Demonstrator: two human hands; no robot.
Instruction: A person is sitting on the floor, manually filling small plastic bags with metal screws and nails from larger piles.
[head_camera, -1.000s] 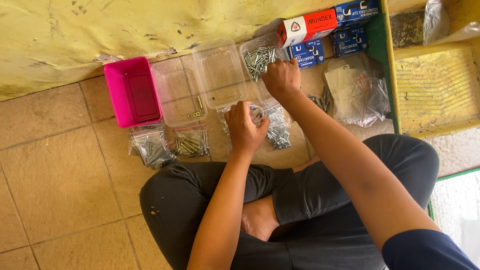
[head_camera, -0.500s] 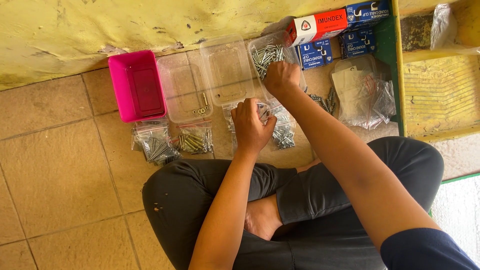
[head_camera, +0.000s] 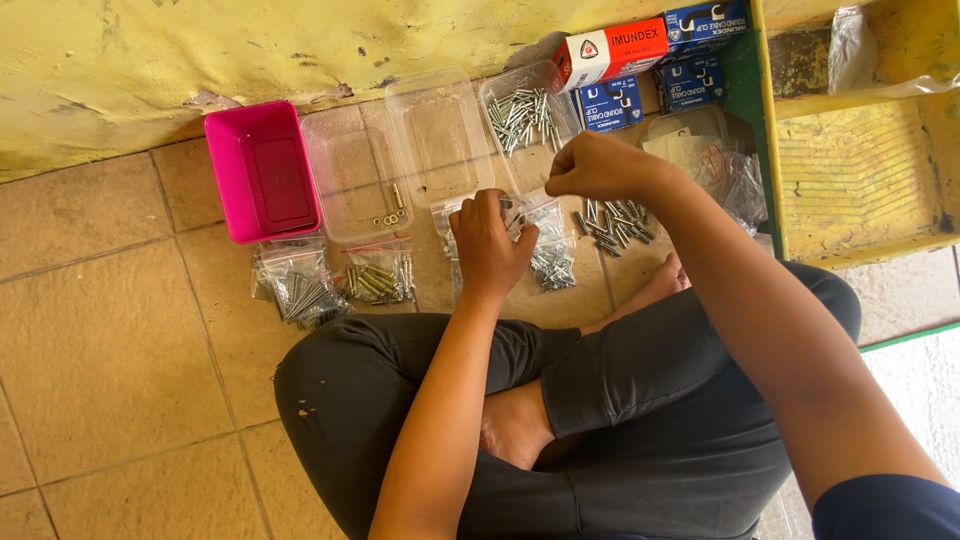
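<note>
A person sits cross-legged on a tan tiled floor (head_camera: 110, 350), both bare hands held low in front of the knees. The left hand (head_camera: 487, 245) is curled shut on the top of a small clear plastic bag of silver screws (head_camera: 545, 255), which hangs down to the floor just right of that hand. The right hand (head_camera: 600, 165) is raised a little higher and to the right, fingers pinched closed; what they pinch is too small to tell. Directly below the right hand lies a loose pile of silver screws (head_camera: 612, 225) on the floor.

Beyond the hands, against the yellow wall, stands a row of trays: a clear rectangular plastic tray holding screws (head_camera: 522, 115) just past the right hand, a bare clear plastic tray (head_camera: 440, 135) past the left hand, a clear tray with a few small brass rings (head_camera: 350, 180) further left, and a pink rectangular plastic tray (head_camera: 262, 172) furthest left. Left of the left hand two more bags rest on the floor: a clear bag of brass-coloured plugs (head_camera: 377, 280) and a clear bag of long silver screws (head_camera: 298, 290). Beyond the right hand sit a red and white carton (head_camera: 612, 50) and blue cardboard boxes (head_camera: 690, 80), with crumpled clear bags (head_camera: 725, 170) to its right
</note>
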